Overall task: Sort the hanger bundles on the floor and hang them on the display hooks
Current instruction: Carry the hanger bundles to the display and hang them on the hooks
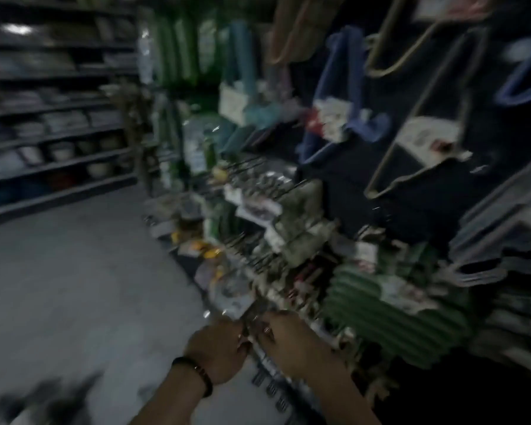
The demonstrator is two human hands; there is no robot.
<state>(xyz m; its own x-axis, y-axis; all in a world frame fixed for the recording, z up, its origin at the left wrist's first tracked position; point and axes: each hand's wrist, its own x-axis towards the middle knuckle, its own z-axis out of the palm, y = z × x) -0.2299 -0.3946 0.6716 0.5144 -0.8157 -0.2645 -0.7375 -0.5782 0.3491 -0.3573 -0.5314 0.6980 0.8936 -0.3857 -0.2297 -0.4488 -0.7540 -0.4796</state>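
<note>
Dim shop aisle, grey floor [59, 286], all of it smeared by motion blur. Shelves [52, 118] at far left hold pale stacked goods, too blurred to name. Both hands meet low in the middle: left hand [218, 351], with a dark wristband [196, 374], and right hand [288, 335] pinch something small between them at the front of the rack [258, 259] of thin metal hooks; what they hold cannot be made out, and whether the fingers are fully closed cannot be told. Just right of the hands sits a ribbed green hanger bundle [393, 314] with a pale label. Above hang blue hangers [344, 96] and tan hangers [411, 124]. Dark shapes at bottom left are cut off
</note>
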